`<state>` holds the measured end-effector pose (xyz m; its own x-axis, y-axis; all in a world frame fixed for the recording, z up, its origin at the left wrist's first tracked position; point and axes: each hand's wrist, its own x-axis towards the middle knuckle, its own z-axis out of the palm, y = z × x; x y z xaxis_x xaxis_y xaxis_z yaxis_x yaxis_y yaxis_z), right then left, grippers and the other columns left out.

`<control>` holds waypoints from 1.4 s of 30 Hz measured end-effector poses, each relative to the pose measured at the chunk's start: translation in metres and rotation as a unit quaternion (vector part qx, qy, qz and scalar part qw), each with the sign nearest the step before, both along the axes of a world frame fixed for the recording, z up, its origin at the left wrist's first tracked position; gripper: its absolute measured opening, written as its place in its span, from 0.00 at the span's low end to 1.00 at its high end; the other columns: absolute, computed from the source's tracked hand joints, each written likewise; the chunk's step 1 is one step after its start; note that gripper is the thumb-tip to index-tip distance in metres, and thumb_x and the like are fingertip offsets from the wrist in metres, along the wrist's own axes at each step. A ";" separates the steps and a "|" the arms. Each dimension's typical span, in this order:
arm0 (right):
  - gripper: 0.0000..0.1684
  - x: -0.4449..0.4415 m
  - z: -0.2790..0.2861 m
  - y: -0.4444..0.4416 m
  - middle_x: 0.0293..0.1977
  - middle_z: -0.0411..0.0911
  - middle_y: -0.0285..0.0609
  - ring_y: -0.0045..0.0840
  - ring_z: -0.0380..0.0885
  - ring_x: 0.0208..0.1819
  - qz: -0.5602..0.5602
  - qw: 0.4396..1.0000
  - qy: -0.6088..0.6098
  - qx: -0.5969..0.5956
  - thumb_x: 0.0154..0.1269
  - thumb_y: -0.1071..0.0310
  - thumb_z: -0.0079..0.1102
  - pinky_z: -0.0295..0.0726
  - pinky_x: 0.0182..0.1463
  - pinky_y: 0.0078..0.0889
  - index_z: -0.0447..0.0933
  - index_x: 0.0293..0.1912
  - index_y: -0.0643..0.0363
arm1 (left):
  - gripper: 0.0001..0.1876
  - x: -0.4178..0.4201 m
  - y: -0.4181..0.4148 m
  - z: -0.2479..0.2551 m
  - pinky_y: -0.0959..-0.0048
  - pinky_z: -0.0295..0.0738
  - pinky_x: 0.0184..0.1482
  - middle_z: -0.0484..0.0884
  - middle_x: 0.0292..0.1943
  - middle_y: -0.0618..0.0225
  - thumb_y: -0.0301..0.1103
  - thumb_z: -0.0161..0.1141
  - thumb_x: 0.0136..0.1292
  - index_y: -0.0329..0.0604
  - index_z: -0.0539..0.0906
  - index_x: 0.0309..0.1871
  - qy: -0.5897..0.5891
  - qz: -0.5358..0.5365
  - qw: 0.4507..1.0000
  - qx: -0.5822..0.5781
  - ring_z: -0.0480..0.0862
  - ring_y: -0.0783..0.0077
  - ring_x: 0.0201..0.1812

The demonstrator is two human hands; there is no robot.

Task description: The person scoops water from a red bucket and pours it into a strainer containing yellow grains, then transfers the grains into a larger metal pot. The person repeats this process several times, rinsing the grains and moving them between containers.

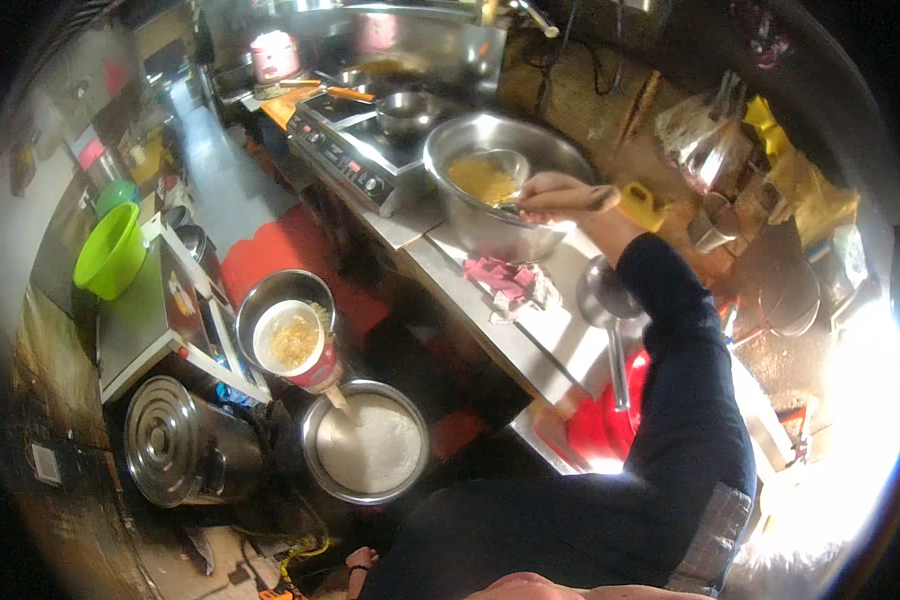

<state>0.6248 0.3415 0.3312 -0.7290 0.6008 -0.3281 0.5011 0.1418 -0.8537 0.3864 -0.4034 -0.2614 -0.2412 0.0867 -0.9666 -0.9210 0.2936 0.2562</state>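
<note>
My right hand grips a wooden handle over the rim of a large stainless steel bowl. Inside this bowl a round metal utensil, a ladle or strainer, surrounds a yellow mass; its exact form is blurred. Below the bowl a pinkish-red cloth lies crumpled on the counter. A big metal ladle rests close to my dark sleeve. Low in the picture hangs my left hand, beside my body, with a band at the wrist; its fingers are too small to read.
An induction cooker carries a steel pot. Left of the counter stand a paper tub of pale bits, a steel basin of whitish contents and a lidded stockpot. A green basin sits on a cabinet.
</note>
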 end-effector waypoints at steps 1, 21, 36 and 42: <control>0.12 0.002 -0.007 0.002 0.16 0.70 0.38 0.17 0.66 0.14 -0.022 1.000 0.011 -0.019 0.60 0.71 0.49 0.62 0.14 0.18 0.73 0.23 0.65 | 0.14 -0.004 0.000 -0.003 0.71 0.49 0.17 0.66 0.15 0.65 0.22 0.44 0.58 0.45 0.59 0.18 -0.024 0.082 0.996 0.011 0.59 0.70 0.13; 0.10 0.019 -0.008 -0.130 0.23 0.76 0.34 0.13 0.71 0.19 -0.272 0.946 0.172 0.021 0.65 0.65 0.53 0.71 0.20 0.14 0.75 0.40 0.63 | 0.11 -0.029 0.020 0.016 0.62 0.60 0.23 0.72 0.24 0.61 0.35 0.51 0.55 0.46 0.66 0.20 0.339 -0.802 0.489 -0.052 0.64 0.63 0.21; 0.10 0.001 -0.047 -0.107 0.31 0.75 0.47 0.14 0.72 0.20 -0.240 0.932 0.264 -0.061 0.64 0.73 0.53 0.68 0.18 0.11 0.70 0.43 0.68 | 0.10 -0.019 0.002 0.056 0.63 0.77 0.40 0.83 0.34 0.59 0.37 0.54 0.55 0.45 0.84 0.31 0.397 -0.481 0.777 -0.091 0.82 0.56 0.37; 0.07 -0.016 -0.030 -0.127 0.28 0.75 0.44 0.12 0.68 0.18 -0.235 0.936 0.262 0.001 0.65 0.74 0.52 0.64 0.17 0.09 0.71 0.41 0.68 | 0.11 -0.008 -0.007 0.049 0.62 0.76 0.38 0.84 0.33 0.60 0.36 0.52 0.54 0.45 0.84 0.31 0.362 -0.622 0.677 -0.154 0.82 0.58 0.36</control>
